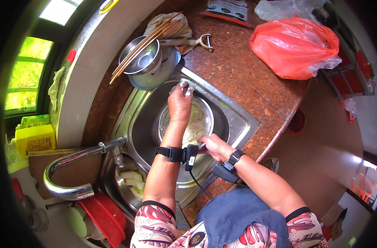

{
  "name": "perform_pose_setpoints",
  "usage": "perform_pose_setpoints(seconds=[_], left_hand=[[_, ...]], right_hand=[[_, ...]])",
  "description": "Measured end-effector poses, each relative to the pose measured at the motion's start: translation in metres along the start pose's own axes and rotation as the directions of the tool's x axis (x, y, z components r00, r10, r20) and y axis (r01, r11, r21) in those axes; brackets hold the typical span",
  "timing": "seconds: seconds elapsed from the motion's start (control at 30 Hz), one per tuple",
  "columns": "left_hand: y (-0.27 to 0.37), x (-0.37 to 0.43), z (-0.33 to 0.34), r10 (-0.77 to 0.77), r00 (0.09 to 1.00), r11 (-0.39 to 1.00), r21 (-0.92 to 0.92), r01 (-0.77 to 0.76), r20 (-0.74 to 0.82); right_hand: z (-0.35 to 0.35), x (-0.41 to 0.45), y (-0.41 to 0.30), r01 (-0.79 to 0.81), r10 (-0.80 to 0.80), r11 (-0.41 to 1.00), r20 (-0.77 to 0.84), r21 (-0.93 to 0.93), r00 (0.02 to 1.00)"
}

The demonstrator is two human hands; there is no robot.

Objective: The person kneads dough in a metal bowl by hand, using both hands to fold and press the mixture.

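Note:
A round stainless steel bowl (210, 116) stands in the large sink basin (145, 130), with a pale, wet, floury mixture (196, 121) inside it. My left hand (179, 104) is over the bowl's far side, its fingers bunched and coated with white paste. Whether those fingers grip a lump of it, I cannot tell. At the bowl's near right edge, my right hand (215, 146) holds the rim between thumb and fingers. My left forearm covers part of the bowl.
A chrome faucet (56, 169) arches at the left, near a smaller metal bowl of pale vegetable pieces (134, 179). Chopsticks (145, 48) lie across a metal bowl (134, 63) behind the sink. A peeler (204, 42) and red plastic bag (294, 46) rest on the stone counter (235, 71).

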State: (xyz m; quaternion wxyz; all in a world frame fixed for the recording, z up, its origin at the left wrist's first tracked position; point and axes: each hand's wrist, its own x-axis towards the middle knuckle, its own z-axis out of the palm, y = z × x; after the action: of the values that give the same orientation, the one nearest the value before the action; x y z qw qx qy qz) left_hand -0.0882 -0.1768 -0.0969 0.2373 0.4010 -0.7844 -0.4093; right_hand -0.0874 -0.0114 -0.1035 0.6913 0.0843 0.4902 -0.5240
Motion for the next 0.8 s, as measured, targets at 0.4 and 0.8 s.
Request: perform_pose_setpoints(seconds=[0.4, 0.8], left_hand=[[0.007, 0.003, 0.004, 0.065, 0.997, 0.992, 0.106, -0.061, -0.037], [0.031, -0.089, -0.097, -0.017, 0.958, 0.903, 0.416, -0.109, 0.287]], right_hand=[[0.003, -0.007, -0.004, 0.023, -0.023, 1.000, 0.014, 0.002, 1.000], [0.002, -0.011, 0.002, 0.112, -0.111, 0.994, 0.099, 0.002, 0.989]])
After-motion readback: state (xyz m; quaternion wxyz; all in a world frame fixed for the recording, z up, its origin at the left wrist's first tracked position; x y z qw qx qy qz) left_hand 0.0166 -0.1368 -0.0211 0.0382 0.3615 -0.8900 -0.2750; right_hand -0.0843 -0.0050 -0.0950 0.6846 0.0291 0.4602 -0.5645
